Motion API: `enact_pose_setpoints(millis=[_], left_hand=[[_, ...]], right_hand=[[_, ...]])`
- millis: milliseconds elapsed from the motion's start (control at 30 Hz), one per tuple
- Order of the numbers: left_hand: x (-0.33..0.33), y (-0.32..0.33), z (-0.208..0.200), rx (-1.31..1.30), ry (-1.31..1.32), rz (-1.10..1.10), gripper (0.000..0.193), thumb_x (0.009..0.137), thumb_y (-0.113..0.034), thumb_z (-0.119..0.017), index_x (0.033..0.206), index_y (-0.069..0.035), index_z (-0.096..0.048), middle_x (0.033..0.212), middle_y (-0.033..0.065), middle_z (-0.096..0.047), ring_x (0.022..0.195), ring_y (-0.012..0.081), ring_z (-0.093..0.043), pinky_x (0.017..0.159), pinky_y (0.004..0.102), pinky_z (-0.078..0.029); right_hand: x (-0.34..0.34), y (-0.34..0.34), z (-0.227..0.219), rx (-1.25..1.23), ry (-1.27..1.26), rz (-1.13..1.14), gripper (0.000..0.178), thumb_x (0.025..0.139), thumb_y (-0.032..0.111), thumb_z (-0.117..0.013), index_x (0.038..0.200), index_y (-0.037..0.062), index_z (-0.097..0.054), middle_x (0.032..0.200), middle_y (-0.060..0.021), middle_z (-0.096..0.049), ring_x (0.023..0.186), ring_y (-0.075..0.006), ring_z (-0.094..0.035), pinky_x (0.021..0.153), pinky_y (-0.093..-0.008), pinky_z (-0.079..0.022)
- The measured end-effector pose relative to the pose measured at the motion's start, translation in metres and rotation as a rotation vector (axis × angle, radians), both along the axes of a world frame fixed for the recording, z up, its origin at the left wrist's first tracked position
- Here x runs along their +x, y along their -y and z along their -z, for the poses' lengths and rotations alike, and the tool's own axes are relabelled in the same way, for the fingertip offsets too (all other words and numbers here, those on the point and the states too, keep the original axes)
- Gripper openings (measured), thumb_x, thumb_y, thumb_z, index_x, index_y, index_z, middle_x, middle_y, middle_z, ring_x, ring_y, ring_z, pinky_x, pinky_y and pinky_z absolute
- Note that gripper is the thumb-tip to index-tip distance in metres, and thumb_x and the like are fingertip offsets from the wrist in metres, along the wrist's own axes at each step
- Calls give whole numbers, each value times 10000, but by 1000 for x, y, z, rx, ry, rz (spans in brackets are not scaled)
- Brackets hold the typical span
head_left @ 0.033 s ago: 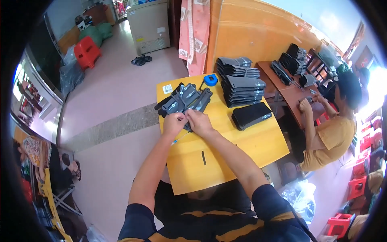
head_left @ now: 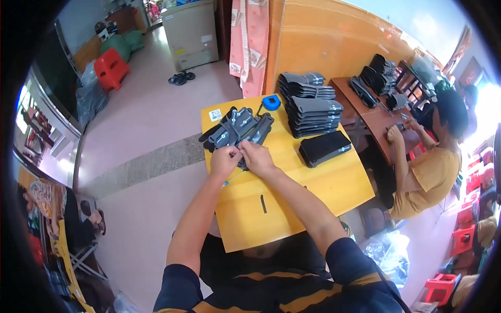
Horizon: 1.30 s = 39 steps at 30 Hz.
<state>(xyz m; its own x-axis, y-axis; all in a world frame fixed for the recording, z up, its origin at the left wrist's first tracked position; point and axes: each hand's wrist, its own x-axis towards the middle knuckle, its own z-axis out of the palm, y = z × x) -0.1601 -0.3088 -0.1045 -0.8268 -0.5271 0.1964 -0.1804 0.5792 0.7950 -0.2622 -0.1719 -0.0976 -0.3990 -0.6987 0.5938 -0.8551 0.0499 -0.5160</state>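
Note:
On the yellow table (head_left: 245, 224), a loose heap of dark grey and black fabric pieces (head_left: 235, 125) lies in front of me, with a grey strap across it. My left hand (head_left: 224, 160) is closed in a pinch at the heap's near edge. Fingertip to fingertip with it, my right hand (head_left: 257, 158) is pinched too. What sits between the fingers is too small and hidden to make out. Just below the hands a thin yellow and light-blue item shows in part. A short black strip (head_left: 263, 204) lies nearer to me.
Stacks of folded grey pieces (head_left: 314, 116) and a black pouch (head_left: 325, 149) stand at the table's right. A blue tape measure (head_left: 271, 102) is at the far edge. Beside a brown table (head_left: 360, 112), a person in a yellow shirt (head_left: 430, 172) works at the right.

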Motion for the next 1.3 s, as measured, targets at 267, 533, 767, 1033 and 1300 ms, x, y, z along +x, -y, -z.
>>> enact_pose_setpoints(millis=[267, 533, 767, 1033, 1300], left_hand=[[6, -13, 7, -377, -167, 48, 137, 877, -221, -727, 815, -101, -713, 846, 103, -704, 771, 346, -709, 676, 461, -561], [2, -31, -41, -650, 238, 35, 185, 911, -259, -689, 943, -86, -746, 1132, 143, -681, 1133, 371, -639, 903, 558, -514], [-6, -27, -11, -576, 145, -175, 634, 944, -307, -657, 1490, -16, -515, 1619, 265, -358, 1531, 448, -294, 1234, 619, -235], [-15, -21, 3, -570, 669, -89, 951, 982, -373, -606, 1681, -23, -65, 1759, 221, -24, 1626, 419, -10, 1287, 598, -70], [-19, -28, -8, -578, 709, -68, 918, 1023, -483, -537, 1677, -12, -97, 1751, 237, -61, 1620, 435, -42, 1283, 606, -82]], right_hand=[[0, 11, 1, -25, 133, 152, 130, 991, 167, -640, 1075, 125, -550, 843, -127, -701, 800, -383, -710, 670, -493, -556], [1, 9, -2, 34, 164, 163, 145, 1002, 181, -631, 1092, 113, -540, 890, -145, -713, 846, -392, -713, 694, -503, -557], [10, 15, -5, 87, 243, 126, 174, 998, 188, -617, 1114, 89, -532, 958, -167, -720, 888, -390, -718, 759, -511, -564], [7, 13, -8, 91, 122, 83, 224, 984, 204, -628, 1146, 77, -541, 941, -190, -727, 874, -394, -724, 755, -521, -580], [-18, 19, -35, -326, 460, 183, 78, 974, 105, -624, 1033, 61, -599, 833, -140, -722, 798, -330, -745, 709, -415, -581]])
